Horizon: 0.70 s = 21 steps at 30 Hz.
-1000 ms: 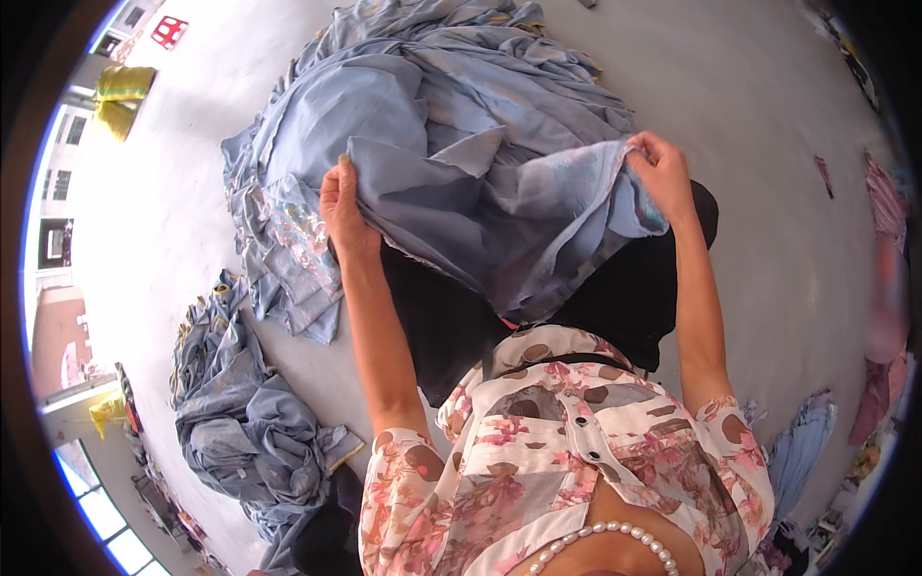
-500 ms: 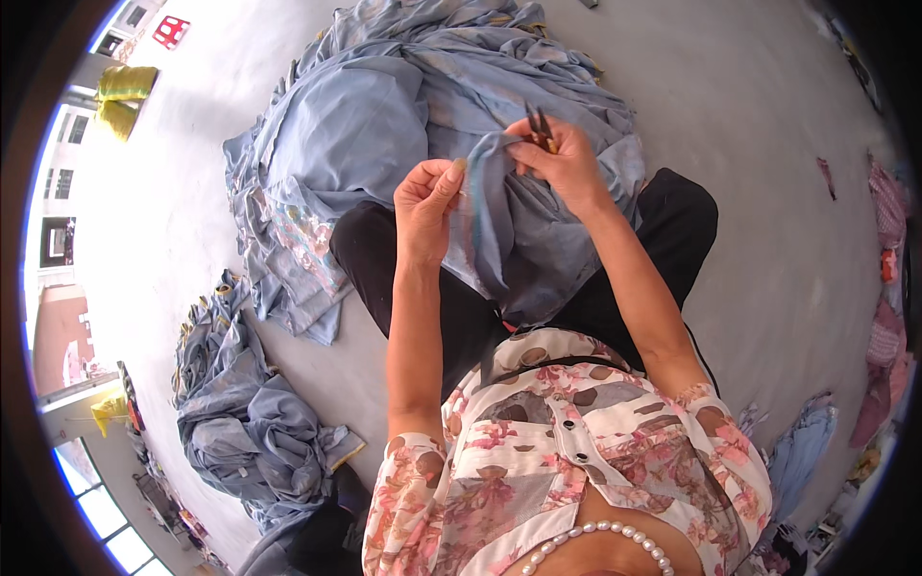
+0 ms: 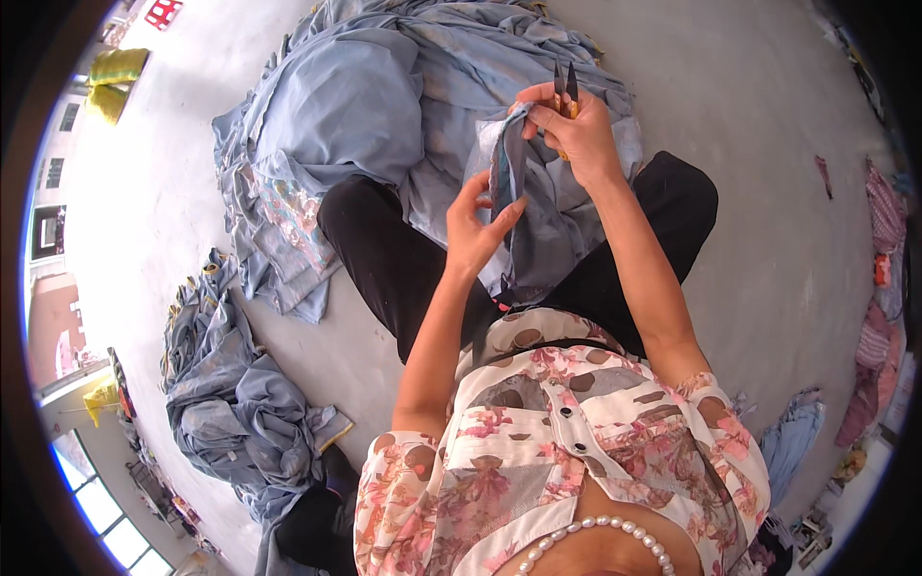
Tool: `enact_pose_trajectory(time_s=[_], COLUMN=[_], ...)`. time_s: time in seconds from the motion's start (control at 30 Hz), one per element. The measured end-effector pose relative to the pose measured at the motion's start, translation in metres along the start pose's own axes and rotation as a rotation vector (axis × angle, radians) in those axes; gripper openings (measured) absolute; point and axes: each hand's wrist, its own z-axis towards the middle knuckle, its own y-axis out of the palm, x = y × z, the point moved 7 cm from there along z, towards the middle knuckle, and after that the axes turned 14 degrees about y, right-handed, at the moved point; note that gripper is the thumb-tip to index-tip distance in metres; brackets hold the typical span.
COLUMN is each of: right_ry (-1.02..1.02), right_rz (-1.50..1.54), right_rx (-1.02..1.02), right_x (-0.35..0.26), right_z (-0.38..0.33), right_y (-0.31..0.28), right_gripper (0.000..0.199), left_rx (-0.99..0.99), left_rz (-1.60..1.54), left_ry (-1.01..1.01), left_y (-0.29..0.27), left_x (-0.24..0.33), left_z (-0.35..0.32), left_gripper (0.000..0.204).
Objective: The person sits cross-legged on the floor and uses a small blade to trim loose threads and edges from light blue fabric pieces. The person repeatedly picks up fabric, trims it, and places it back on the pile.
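Note:
A strip of blue-grey cloth (image 3: 506, 163) is raised over my lap, its seamed edge running up and down. My right hand (image 3: 579, 132) pinches the top of this edge between thumb and finger. In the same hand sits a pair of thread snips (image 3: 567, 91), dark blades pointing away from me and yellowish handles in the palm. Lower along the cloth is my left hand (image 3: 477, 226), thumb and fingers apart on either side of the edge; it touches the cloth lightly at most. The cloth joins a large blue-grey fabric heap (image 3: 355, 106) in front of me.
A second crumpled blue-grey pile (image 3: 240, 413) lies on the grey floor (image 3: 749, 259) at my left. Light-blue cloth (image 3: 795, 437) and pink fabric (image 3: 874, 355) lie at the right. Yellow bundles (image 3: 117, 77) are at the far left.
My right hand has moved up and slightly right, lifting the cloth edge. My left hand has moved right and down, its pinch opening into spread fingers. The view has shifted slightly.

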Motion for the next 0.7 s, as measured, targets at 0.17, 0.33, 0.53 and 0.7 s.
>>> enact_pose_trajectory(time_s=[0.17, 0.33, 0.53, 0.7], right_ry=[-0.138, -0.285, -0.343, -0.329], right_rz=[0.124, 0.175, 0.223, 0.265], right_rx=[0.214, 0.428, 0.632, 0.658], right_x=[-0.017, -0.045, -0.056, -0.050], right_z=[0.000, -0.001, -0.011, -0.011], right_y=[-0.036, -0.120, -0.193, -0.207], right_gripper=[0.013, 0.017, 0.019, 0.020], left_rx=[-0.095, 0.117, -0.254, -0.315], left_rz=[0.373, -0.339, -0.473, -0.401], left_ry=[-0.337, -0.438, -0.487, -0.476], left_y=[-0.010, -0.036, -0.030, -0.022], left_x=[-0.074, -0.094, -0.024, -0.030], left_z=[-0.027, -0.008, 0.046, 0.052], left_gripper=[0.017, 0.011, 0.019, 0.021])
